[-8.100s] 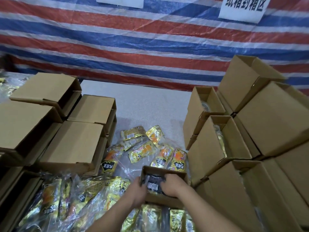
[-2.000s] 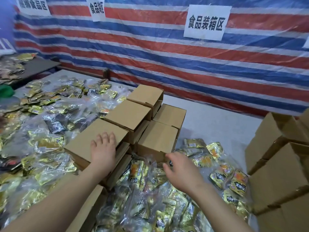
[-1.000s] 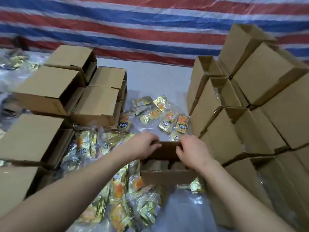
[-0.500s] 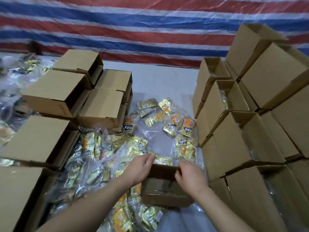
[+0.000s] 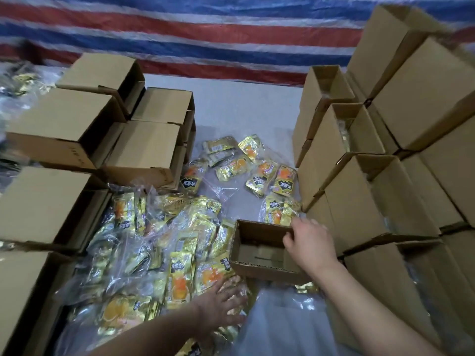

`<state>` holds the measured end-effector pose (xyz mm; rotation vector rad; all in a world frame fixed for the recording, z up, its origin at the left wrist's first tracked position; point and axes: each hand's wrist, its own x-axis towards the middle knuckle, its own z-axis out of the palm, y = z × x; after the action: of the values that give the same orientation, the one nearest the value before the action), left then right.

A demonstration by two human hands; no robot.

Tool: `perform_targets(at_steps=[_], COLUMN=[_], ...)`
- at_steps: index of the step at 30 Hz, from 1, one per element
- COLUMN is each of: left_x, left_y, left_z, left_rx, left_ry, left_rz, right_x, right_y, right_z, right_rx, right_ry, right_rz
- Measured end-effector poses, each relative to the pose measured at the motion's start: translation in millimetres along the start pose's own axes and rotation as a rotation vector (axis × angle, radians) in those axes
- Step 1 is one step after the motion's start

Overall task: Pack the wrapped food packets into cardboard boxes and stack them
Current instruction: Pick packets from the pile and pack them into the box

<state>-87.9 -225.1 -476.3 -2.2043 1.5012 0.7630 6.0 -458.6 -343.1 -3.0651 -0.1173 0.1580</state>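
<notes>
1. Pale grey table [image 5: 239, 111], covered near the person by clear plastic sheeting; a red, white and blue striped tarp [image 5: 205, 34] hangs behind it.
2. Stack of closed boxes [image 5: 84, 129], plain brown corrugated cardboard, far left of the fingers. Stack of open-topped boxes [image 5: 372, 181], same cardboard, just right of the right hand.
3. Food packets [image 5: 159, 240]: shiny gold foil with orange print, inside crinkly clear bags, heaped left of and beyond the fingers.
4. Small open box [image 5: 259, 255] sits low centre, between the 2 hands, top open, nothing visible inside.
5. Right hand [image 5: 308, 242]: palm down, fingers curled over the box's right rim, thumb inside, gripping the wall.
6. Left hand [image 5: 223, 301]: palm down, fingers spread and fairly straight, pressing flat on bagged packets just below the box's near-left corner; not gripping anything.
</notes>
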Motion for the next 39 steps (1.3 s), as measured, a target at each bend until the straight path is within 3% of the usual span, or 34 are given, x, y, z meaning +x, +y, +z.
perform_targets(at_steps=[11, 16, 17, 18, 19, 20, 21, 22, 23, 24, 30, 33, 39], left_x=[51.0, 73.7, 71.9, 70.2, 71.9, 71.7, 71.8, 79.1, 84.3, 82.3, 84.0, 73.5, 19.9], left_y=[-53.8, -87.8, -92.0, -103.6, -115.3, -127.8, -137.5, -140.2, -139.5, -143.4, -146.9, -146.7, -145.9], left_z=[-16.5, -39.9, -43.8, -40.0, -34.5, -42.3, -53.0, -49.9, -42.1, -46.1, -41.6, -51.0, -50.9], left_rx=[0.000, 0.130, 0.042, -0.023, -0.124, -0.391, -0.373, -0.355, -0.351, -0.269, -0.193, -0.284, -0.552], left_ry=[0.032, -0.154, -0.137, -0.008, 0.162, 0.136, 0.096, 0.166, 0.225, 0.174, 0.153, 0.181, 0.474], left_rz=[-0.315, -0.521, -0.669, -0.813, -0.829, -0.761, -0.675, -0.545, -0.487, -0.475, -0.516, -0.524, -0.607], right_x=[-1.1, 0.8, 0.5, 0.1, -1.5, -3.8, -7.4, -12.3, -18.3, -25.2, -49.7, -43.0, -26.5], right_y=[17.4, 18.9, 19.6, 20.3, 21.0, 21.5, 22.5, 23.3, 23.4, 22.4, -9.3, -20.1, -20.1], right_z=[-15.4, -22.2, -23.8, -26.1, -28.6, -31.6, -34.4, -36.6, -37.9, -36.9, 8.4, 37.3, 59.2], right_rx=[0.046, 0.035, 0.043, 0.052, 0.055, 0.057, 0.068, 0.087, 0.105, 0.113, 0.060, 0.006, 0.026], right_ry=[0.047, 0.054, 0.056, 0.054, 0.041, 0.021, -0.008, -0.046, -0.091, -0.137, -0.330, -0.348, -0.287], right_rz=[0.048, 0.057, 0.059, 0.058, 0.051, 0.038, 0.020, 0.000, -0.020, -0.041, -0.132, -0.140, -0.098])
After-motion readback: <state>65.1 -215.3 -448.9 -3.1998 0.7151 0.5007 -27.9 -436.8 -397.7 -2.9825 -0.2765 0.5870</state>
